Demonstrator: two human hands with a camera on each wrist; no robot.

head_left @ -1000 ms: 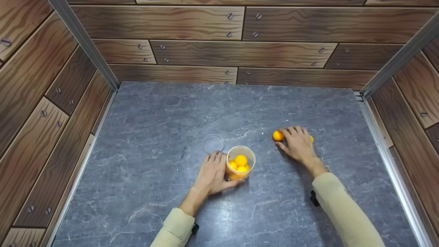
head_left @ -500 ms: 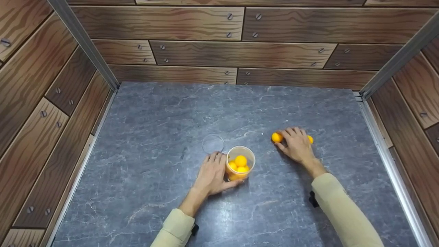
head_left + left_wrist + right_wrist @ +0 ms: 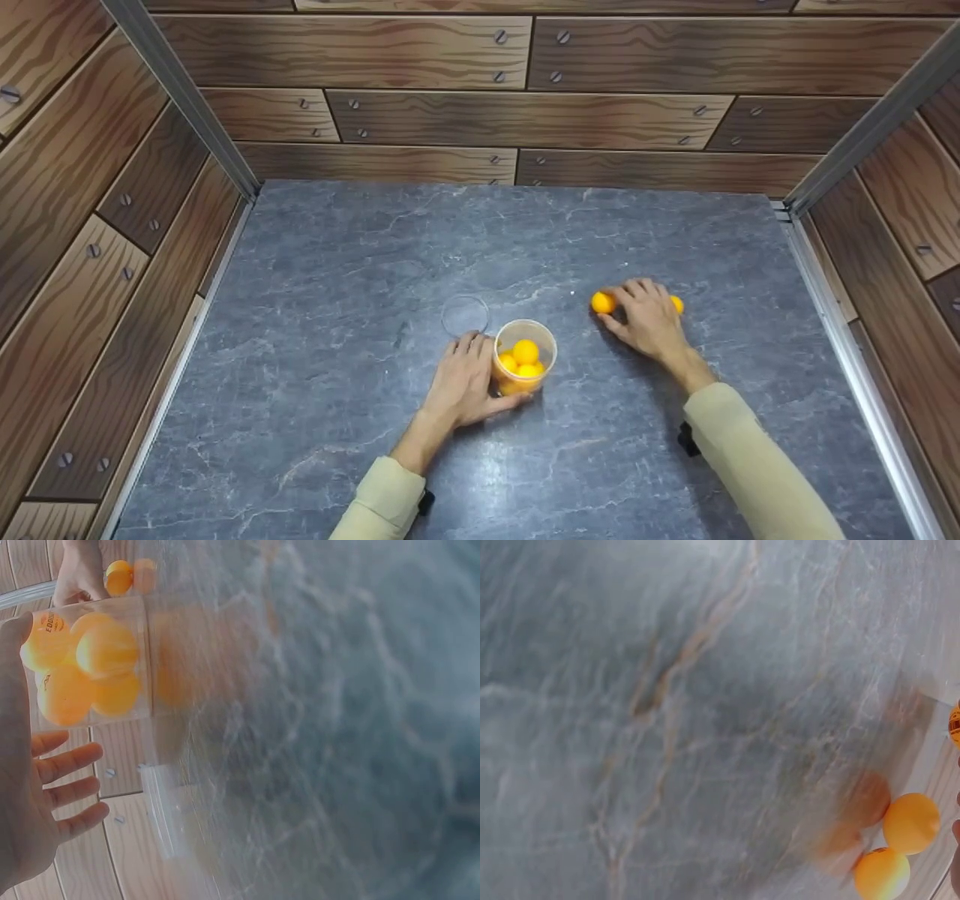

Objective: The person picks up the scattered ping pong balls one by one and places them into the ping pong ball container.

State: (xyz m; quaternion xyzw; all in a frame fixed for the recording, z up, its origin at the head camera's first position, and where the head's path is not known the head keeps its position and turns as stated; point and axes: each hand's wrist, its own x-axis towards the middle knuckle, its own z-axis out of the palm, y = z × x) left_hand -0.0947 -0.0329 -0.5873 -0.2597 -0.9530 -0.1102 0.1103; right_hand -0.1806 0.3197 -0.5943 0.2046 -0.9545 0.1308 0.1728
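Note:
A clear plastic cup (image 3: 556, 352) holding several orange ping-pong balls (image 3: 526, 352) stands upright on the grey marbled surface. My left hand (image 3: 463, 379) rests beside it, thumb along the near side; in the left wrist view its fingers (image 3: 75, 791) look straight and relaxed. Farther right, my right hand (image 3: 646, 316) has its thumb and index finger around an orange ping-pong ball (image 3: 601, 303), low at the surface. Another ping-pong ball (image 3: 677, 304) shows behind that hand's right side. In the right wrist view two ping-pong balls (image 3: 911, 823) touch each other; most of the hand is out of frame.
A thin clear ring, perhaps the cup's lid (image 3: 465, 316), lies just beyond the left fingertips. Wood-patterned walls (image 3: 420, 116) enclose the back and both sides, with metal rails (image 3: 847, 360) along the edges.
The ping-pong ball at my right thumb and index finger has shifted slightly left and toward me, the hand moving only a little. My left hand and the cup stay practically in place.

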